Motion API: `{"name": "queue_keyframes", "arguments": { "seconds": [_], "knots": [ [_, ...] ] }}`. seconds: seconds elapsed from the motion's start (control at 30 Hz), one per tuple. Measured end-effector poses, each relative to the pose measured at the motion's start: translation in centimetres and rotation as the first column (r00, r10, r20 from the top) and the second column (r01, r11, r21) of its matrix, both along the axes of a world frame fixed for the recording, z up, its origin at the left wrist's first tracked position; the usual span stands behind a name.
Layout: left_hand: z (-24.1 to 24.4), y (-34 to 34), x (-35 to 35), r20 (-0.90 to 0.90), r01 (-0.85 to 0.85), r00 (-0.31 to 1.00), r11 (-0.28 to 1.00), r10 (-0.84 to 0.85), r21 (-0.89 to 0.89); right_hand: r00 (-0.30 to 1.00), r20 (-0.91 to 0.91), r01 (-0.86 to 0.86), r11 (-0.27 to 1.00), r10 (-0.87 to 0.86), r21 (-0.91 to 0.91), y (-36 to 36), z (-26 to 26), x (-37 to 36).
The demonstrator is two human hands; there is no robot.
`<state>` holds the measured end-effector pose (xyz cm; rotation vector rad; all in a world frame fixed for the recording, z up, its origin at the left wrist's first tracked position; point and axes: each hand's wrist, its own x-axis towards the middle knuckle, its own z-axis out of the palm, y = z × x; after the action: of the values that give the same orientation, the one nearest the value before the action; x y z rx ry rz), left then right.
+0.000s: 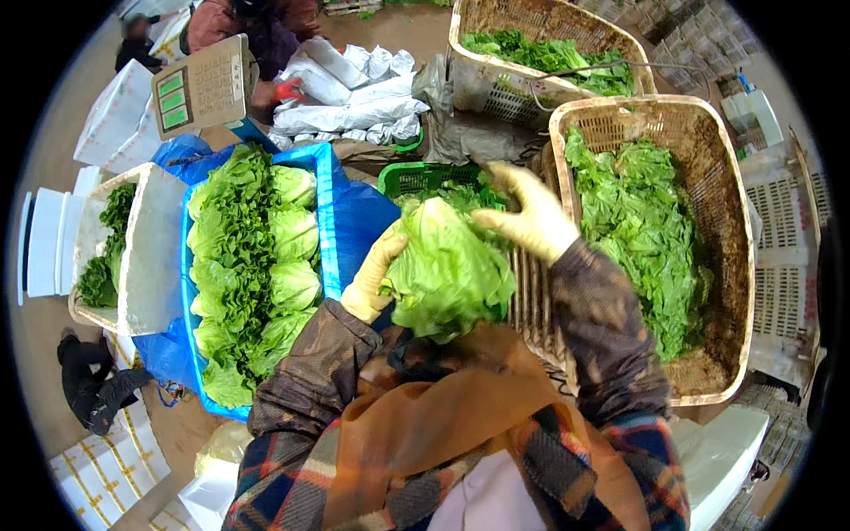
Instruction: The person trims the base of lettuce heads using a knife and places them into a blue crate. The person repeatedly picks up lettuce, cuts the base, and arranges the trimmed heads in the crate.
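Note:
A head of green lettuce (451, 265) is held in front of my body by my left hand (375, 275), which wears a pale yellow glove and grips the lettuce's left side. My right hand (528, 216), gloved alike, is raised just above and right of the lettuce with fingers spread; a dark, thin object, too blurred to name, shows by its fingertips. Under the lettuce, a green plastic basket (412, 174) with leaves is partly hidden. To the left, a blue crate (329, 232) holds rows of lettuce heads. A large tan plastic basket (724, 265) at the right contains loose lettuce leaves.
Another tan basket (498, 99) of leaves stands at the back. White wrapped bundles (345, 113) lie near a digital scale (206, 86). Behind the scale a co-worker (265, 40) bends over them. Foam boxes (119, 119) stand at the left. Another person (99, 385) is at lower left.

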<state>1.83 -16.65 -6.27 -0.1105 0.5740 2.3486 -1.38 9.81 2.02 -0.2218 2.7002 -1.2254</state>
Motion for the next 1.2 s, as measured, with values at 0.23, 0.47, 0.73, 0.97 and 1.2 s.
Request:
{"name": "queue_keyframes", "arguments": {
  "seconds": [0.23,0.47,0.73,0.97,1.2],
  "knots": [
    [-0.1,-1.4,-4.8,-0.018,0.358,0.934,0.934,-0.358,-0.007,0.862,0.456,0.317,0.465,0.222,-0.826,5.9,-10.0,4.2],
    [-2.0,-4.2,-6.0,-0.037,-0.03,0.999,0.436,-0.008,-0.899,0.831,0.523,0.556,-0.284,0.188,-0.781,3.5,-13.7,11.7],
    [-0.9,5.2,2.4,-0.411,-0.105,0.898,0.829,-0.159,-0.55,0.924,0.334,0.374,0.603,-0.184,-0.705,0.2,-10.3,5.0],
    [1.9,-2.1,0.7,-0.407,-0.099,0.834,0.625,-0.372,-0.775,0.988,-0.041,-0.148,0.987,0.146,-0.06,0.3,-3.5,0.8],
    [3.0,0.0,0.8,-0.453,-0.072,0.877,0.89,-0.158,-0.45,0.991,-0.01,0.132,0.969,-0.137,-0.211,1.8,-5.3,-1.5]
  ]
}}
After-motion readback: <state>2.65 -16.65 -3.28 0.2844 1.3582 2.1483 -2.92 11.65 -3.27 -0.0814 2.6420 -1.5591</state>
